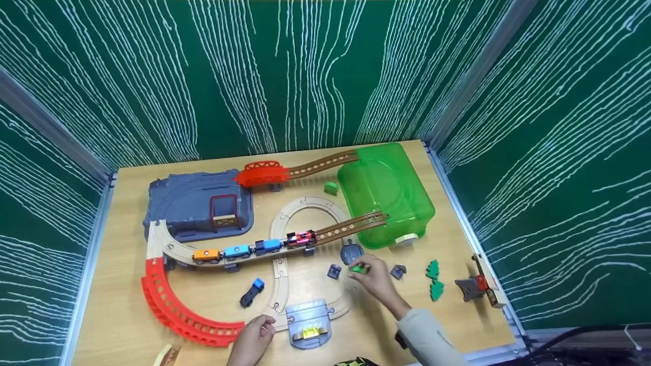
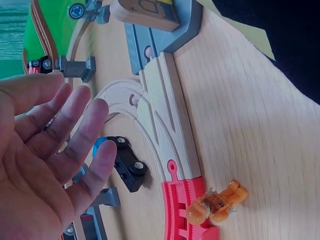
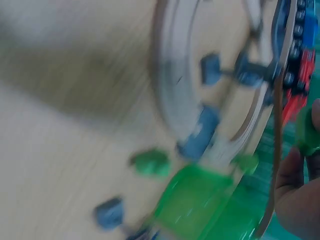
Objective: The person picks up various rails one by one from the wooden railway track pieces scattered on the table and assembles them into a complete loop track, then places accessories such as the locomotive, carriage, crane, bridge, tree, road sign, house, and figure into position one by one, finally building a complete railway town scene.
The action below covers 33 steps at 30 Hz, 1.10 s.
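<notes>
My right hand (image 1: 374, 279) pinches a small green piece (image 3: 306, 131) between thumb and fingers, above the table beside the wooden loop of track. Its exact kind cannot be told, as the fingers cover part of it. In the head view, grey blocks (image 1: 333, 271) lie around that hand. My left hand (image 1: 253, 339) is low in the head view, near the joint of red track (image 1: 188, 325) and wooden track. The left wrist view shows its palm bare and its fingers loosely bent. Close by are a black and blue toy vehicle (image 2: 129, 165) and an orange toy figure (image 2: 217, 202).
A train with a red engine (image 1: 301, 238) stands on the raised track. At the back are a grey tunnel base (image 1: 193, 203) and a translucent green box (image 1: 386, 193). Green trees (image 1: 434, 279) and a crossing barrier piece (image 1: 483, 284) are at the right. A grey crossing plate (image 1: 309, 320) sits in front.
</notes>
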Each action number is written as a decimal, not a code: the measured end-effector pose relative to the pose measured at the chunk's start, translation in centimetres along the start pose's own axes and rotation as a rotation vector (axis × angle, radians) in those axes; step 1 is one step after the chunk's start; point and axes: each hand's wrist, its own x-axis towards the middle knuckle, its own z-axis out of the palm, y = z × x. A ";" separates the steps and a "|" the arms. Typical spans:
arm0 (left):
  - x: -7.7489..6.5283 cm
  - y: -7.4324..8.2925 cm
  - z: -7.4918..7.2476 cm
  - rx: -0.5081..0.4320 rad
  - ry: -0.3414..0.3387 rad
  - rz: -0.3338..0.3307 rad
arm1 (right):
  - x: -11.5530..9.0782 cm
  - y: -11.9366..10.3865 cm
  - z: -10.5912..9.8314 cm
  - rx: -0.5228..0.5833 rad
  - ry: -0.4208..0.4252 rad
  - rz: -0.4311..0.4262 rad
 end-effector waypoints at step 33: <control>-0.7 -1.3 -0.4 -0.046 0.036 0.017 | 2.3 3.6 14.4 -0.428 -0.220 -0.254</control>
